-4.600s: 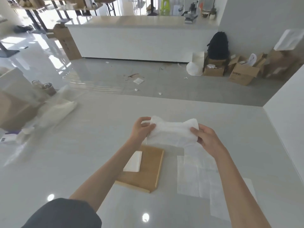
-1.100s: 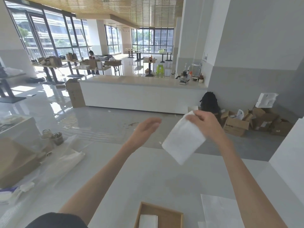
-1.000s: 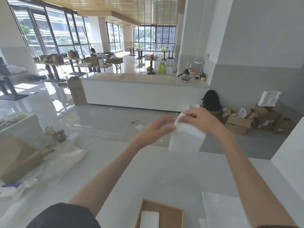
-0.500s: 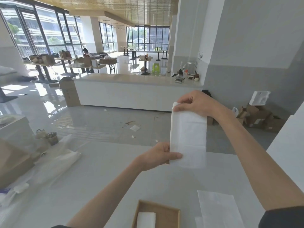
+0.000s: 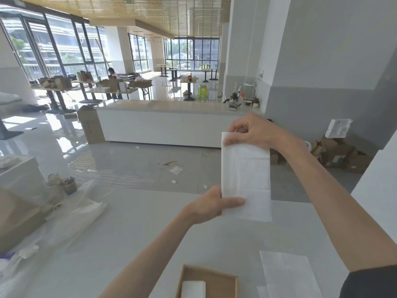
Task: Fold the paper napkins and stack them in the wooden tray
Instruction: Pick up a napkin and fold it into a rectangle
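Note:
A white paper napkin (image 5: 246,173), folded into a tall narrow strip, hangs upright in the air above the table. My right hand (image 5: 251,132) pinches its top edge and my left hand (image 5: 211,206) pinches its lower left corner. Below, at the bottom edge of the view, the wooden tray (image 5: 223,280) lies on the white table with one folded napkin (image 5: 193,289) in its left part. Flat unfolded napkins (image 5: 285,272) lie on the table right of the tray, partly hidden by my right arm.
Clear plastic wrapping (image 5: 71,214) and a brown cardboard box (image 5: 15,220) lie at the table's left side, with two small jars (image 5: 64,184) behind them. A white block (image 5: 380,190) borders the table on the right. Beyond the table's far edge is open floor.
Over the last second my left hand came in and took the napkin's lower corner, and the napkin opened from a small folded piece into a long hanging strip. Since half a second ago almost nothing moved.

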`<state>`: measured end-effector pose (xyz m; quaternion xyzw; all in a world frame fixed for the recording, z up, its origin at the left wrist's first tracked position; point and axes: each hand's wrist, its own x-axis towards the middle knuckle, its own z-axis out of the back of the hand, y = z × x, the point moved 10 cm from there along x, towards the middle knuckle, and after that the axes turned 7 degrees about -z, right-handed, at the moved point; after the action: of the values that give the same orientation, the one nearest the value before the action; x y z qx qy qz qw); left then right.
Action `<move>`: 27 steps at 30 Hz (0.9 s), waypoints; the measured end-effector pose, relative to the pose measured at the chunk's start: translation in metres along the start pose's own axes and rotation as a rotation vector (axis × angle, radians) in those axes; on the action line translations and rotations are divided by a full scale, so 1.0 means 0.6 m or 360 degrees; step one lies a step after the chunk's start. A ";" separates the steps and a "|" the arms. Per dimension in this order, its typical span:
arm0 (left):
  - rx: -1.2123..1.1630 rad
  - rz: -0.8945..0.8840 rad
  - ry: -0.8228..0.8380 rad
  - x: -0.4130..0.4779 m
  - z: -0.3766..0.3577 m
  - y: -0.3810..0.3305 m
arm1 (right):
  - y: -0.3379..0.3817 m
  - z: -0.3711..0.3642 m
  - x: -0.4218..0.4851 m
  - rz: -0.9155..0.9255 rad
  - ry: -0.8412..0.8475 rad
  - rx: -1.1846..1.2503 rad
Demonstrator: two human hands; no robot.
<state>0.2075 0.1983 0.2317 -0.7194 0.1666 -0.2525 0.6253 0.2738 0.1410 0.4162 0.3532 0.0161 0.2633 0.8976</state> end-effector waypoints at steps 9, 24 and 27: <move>-0.0030 -0.0235 -0.0491 0.022 0.047 -0.085 | -0.058 0.018 -0.007 -0.0125 -0.0308 0.0028; 0.0164 -0.0208 -0.0768 0.009 0.120 -0.081 | -0.225 -0.139 -0.062 -0.0394 -0.0374 0.1249; 0.0326 -0.0192 -0.0784 0.010 0.132 -0.083 | -0.232 -0.131 -0.056 -0.0413 -0.0453 0.1258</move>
<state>0.2539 0.2679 0.2746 -0.7008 -0.0599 -0.1222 0.7002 0.2922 0.0883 0.2625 0.6972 0.0359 0.0707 0.7124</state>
